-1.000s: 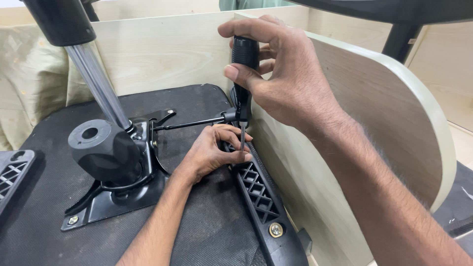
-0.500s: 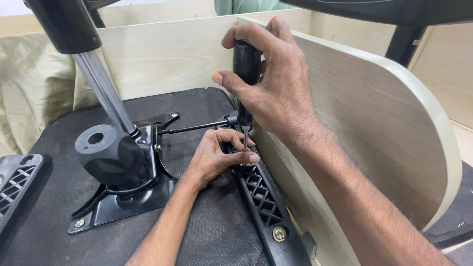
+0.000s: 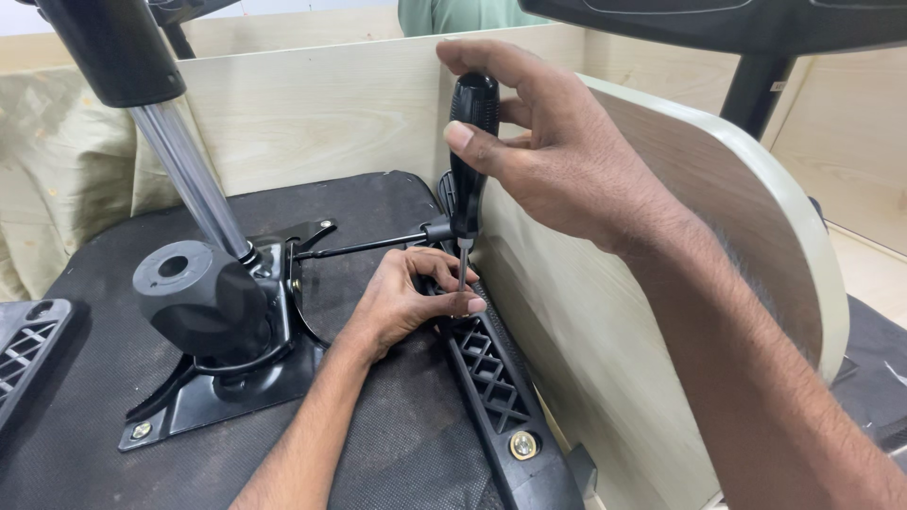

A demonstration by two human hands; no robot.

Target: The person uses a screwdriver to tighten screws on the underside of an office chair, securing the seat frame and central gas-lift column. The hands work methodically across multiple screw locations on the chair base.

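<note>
The seat underside (image 3: 312, 444), covered in dark fabric, lies face up before me, with the pale backrest panel (image 3: 661, 312) standing on edge along its right side. The black mechanism plate (image 3: 227, 378) with its steel column (image 3: 194, 184) sits bolted at the left, placed as it was a second ago. The ribbed black bracket (image 3: 491, 378) runs along the foot of the panel, one brass bolt (image 3: 522, 445) already seated at its near end.

My right hand (image 3: 557, 156) is closed around the screwdriver (image 3: 470, 161), upright, fingers wrapped on the black handle. Over the last second the thumb has come round from the side of the handle to its front, so I judge I am turning it. My left hand (image 3: 411, 297) is curled at the bracket's far end, fingertips pinched around the tip, steadying it where it has stayed. The screw itself is hidden under those fingers; I cannot tell how far in it sits.
</note>
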